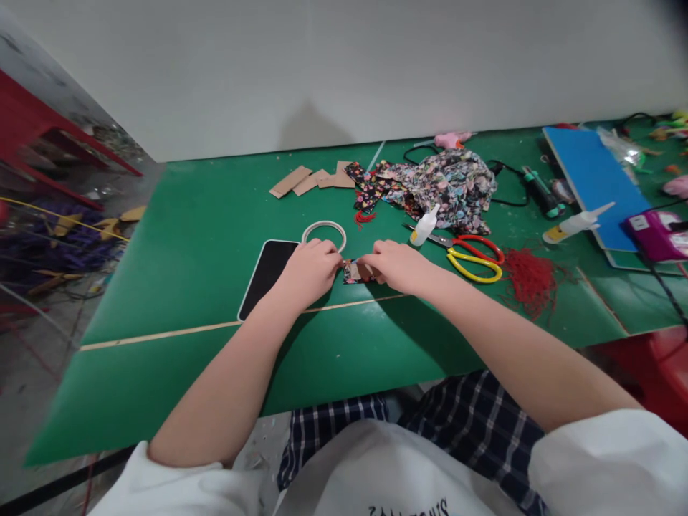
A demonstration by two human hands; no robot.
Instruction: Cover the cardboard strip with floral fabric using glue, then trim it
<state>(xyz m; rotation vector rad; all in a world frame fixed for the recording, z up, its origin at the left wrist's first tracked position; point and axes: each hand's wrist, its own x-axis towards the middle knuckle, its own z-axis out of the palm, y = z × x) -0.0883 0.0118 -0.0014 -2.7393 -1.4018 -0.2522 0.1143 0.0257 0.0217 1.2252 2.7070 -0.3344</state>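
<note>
A small piece of dark floral fabric [352, 275] with brown card on it lies on the green table between my hands. My right hand [396, 265] is closed, its fingertips pinching the right part of this piece. At the left edge, my left hand [316, 266] has its fingers curled in and touching the fabric; the exact grip is partly hidden. Just behind my left hand is a roll of white tape [324, 223]. A dark tablet-like panel with a white rim [264, 281] lies beside my left wrist, partly covered by it.
Brown card pieces [291, 181] and crumpled floral fabric [454, 183] lie at the back. To the right are a small glue bottle [424, 228], scissors [474, 265] with red and yellow handles, red threads [531, 282], another bottle [572, 225] and a blue board [596, 183].
</note>
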